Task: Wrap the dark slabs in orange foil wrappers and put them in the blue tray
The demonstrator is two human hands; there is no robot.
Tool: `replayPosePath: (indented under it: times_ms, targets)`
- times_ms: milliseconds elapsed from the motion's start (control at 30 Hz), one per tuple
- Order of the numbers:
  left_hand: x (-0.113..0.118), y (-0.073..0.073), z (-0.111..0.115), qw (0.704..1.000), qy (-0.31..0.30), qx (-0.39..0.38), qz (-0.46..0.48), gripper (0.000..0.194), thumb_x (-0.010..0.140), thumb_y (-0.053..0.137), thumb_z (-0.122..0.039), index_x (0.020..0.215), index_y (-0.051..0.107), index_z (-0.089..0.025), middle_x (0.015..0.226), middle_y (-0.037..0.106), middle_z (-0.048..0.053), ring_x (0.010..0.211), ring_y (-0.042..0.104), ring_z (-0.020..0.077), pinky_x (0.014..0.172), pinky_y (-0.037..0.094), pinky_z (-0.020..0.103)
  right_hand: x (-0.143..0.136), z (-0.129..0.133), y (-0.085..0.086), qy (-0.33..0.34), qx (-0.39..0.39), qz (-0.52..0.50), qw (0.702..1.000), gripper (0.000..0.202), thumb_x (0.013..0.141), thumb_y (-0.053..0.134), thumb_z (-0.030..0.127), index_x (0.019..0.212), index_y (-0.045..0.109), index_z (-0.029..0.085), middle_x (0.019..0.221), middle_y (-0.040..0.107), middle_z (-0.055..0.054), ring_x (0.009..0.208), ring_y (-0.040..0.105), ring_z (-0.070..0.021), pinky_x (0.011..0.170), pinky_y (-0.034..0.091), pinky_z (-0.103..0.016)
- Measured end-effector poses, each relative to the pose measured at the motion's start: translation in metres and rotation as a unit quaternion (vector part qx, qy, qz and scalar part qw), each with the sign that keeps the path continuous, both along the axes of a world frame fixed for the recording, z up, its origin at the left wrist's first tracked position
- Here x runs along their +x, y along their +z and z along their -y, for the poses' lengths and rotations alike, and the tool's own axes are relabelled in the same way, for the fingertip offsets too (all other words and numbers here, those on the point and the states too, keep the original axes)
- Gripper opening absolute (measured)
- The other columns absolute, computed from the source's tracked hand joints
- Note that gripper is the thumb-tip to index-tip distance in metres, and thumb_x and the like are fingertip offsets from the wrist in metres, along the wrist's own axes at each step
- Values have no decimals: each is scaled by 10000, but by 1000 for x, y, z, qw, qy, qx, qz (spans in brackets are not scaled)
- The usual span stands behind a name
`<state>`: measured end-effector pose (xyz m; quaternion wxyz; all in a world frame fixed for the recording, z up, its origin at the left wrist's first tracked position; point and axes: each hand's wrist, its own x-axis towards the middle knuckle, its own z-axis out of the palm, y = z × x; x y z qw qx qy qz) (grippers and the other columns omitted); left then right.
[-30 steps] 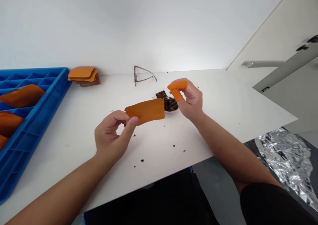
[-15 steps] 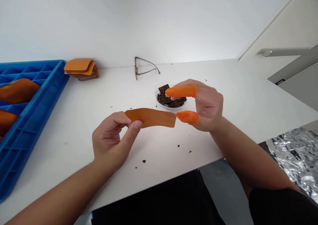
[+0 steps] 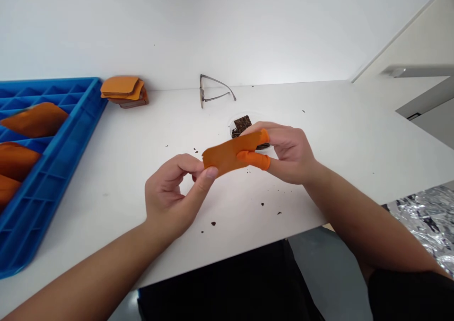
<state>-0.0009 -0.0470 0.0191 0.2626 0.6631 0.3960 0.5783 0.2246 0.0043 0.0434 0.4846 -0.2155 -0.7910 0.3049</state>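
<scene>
A flat orange-brown strip [image 3: 227, 154] is held up above the white table, tilted with its right end higher. My left hand [image 3: 177, 188] pinches its left end between thumb and fingers. Orange covers sit on the thumb and index finger of my right hand [image 3: 289, 151], which grips the strip's right end, thumb in front and index finger behind. Just behind my right hand lies a round clear dish with dark brown flaky pieces [image 3: 242, 123], partly hidden by the hand and strip.
A blue divided crate [image 3: 67, 155] with orange-brown pieces stands at the left. Beside it is a stack of orange-brown pieces [image 3: 124, 90]. Folded-out glasses [image 3: 216, 95] lie near the wall. Dark crumbs dot the table [image 3: 336, 136]. Crinkled silver foil [image 3: 422, 217] is at the right.
My right hand has closed on the strip's right end, where its covered fingers were apart before. The strip has tilted up to the right. The whole view has shifted slightly.
</scene>
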Motion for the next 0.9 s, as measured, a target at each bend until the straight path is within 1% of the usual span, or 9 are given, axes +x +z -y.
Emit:
replayPosePath:
  times_ms: [67,133,200,300,400,500,633,800,900]
  targets:
    - [0,2,1,1000,5,-11,-6,188,891,704,-198,743,590,-219,613,570,-37,551,510,95,502,419,246,-3,0,-2,27,-34,-15,999,94,870,759,190,937,782,251,889,701,-17,754,595,-126,649,496,-309]
    - [0,2,1,1000,7,-21,-5,203,900,703,-219,729,594,-215,608,559,-33,548,505,96,499,422,248,-7,1,-6,43,-73,-16,996,144,883,743,186,1002,774,260,956,701,-22,818,623,-135,695,532,-312]
    - [0,2,1,1000,3,-28,-2,191,903,708,-237,738,613,-216,605,554,-32,547,503,95,496,423,244,-10,2,-10,60,-92,-5,994,162,909,716,202,1051,760,268,1003,708,-26,892,653,-149,757,563,-326]
    - [1,2,0,999,7,-35,1,154,899,718,-244,765,647,-218,615,569,-36,556,506,88,514,433,228,-13,2,-15,62,-87,0,994,117,939,682,221,1020,758,261,986,719,-26,879,665,-147,769,571,-328]
    - [1,2,0,999,2,-51,4,158,899,727,-260,770,647,-217,660,600,-25,614,539,98,573,464,234,-14,2,-16,37,-74,-5,997,78,928,701,228,972,758,258,947,713,-23,843,651,-148,742,559,-332]
    - [0,0,-1,997,-33,-73,9,94,915,713,-271,861,649,-229,709,612,-13,678,578,121,642,490,266,-14,3,-14,13,-50,-4,999,52,927,701,234,934,749,253,862,686,-15,783,613,-148,692,521,-330]
    - [-1,-3,-1,996,-65,-54,12,64,932,694,-245,968,641,-247,738,605,-15,713,579,125,694,496,278,-13,4,-13,18,-35,-5,999,65,921,701,212,863,709,240,773,628,5,740,561,-140,667,479,-322]
    - [-3,-2,-1,996,-82,-38,21,119,946,679,-217,1050,649,-266,768,595,-24,714,570,105,709,495,259,-9,0,-14,14,-57,-12,998,117,891,734,215,794,668,219,767,612,8,725,560,-136,654,476,-325]
    - [-3,-2,-1,996,-79,-35,17,123,949,677,-212,1060,658,-264,766,587,-27,710,560,97,713,491,250,-8,-2,-13,30,-83,-40,995,128,848,774,195,774,671,214,781,614,14,703,563,-121,621,470,-305]
